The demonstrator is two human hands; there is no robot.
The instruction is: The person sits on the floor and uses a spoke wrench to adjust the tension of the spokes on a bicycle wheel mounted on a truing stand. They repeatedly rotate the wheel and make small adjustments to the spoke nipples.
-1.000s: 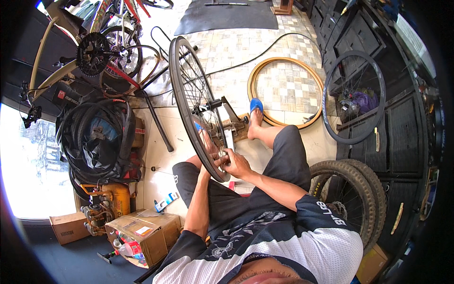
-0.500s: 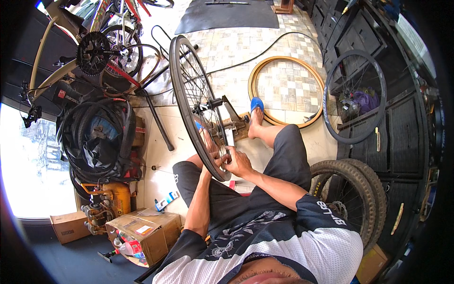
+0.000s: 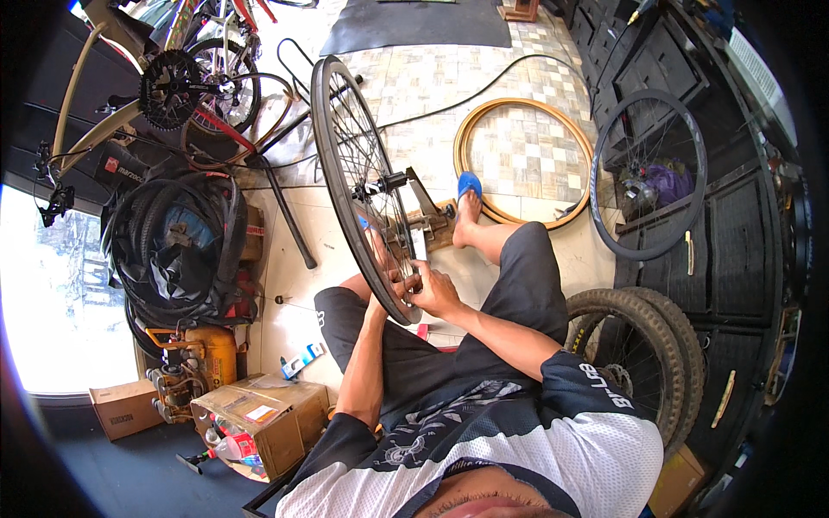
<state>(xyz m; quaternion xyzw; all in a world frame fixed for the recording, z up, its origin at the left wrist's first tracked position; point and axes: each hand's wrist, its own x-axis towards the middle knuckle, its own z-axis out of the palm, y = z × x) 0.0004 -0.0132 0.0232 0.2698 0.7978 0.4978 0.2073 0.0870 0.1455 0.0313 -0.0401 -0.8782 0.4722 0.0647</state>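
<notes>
- Here, the bicycle wheel [image 3: 321,121] stands upright before you, its hub carried by a metal stand [image 3: 422,194] on the floor and its lower edge between your knees.
- Your left hand [image 3: 377,306] is at the bottom of that wheel, partly hidden by the rim, with fingers curled in among the spokes.
- Your right hand [image 3: 436,294] meets it from the other side, thumb and fingers drawn in narrow at the spokes near the rim; you cannot tell whether a small tool sits between them.
- Beyond your right foot, in its blue sandal [image 3: 469,185], two tan hoops [image 3: 460,147] lie on the floor.
- Farther right, another wheel [image 3: 602,207] leans against black cabinets [image 3: 734,259].
- To your left are a heap of black tyres [image 3: 138,259], an orange compressor [image 3: 218,358] and a cardboard box [image 3: 298,429] holding bottles.
</notes>
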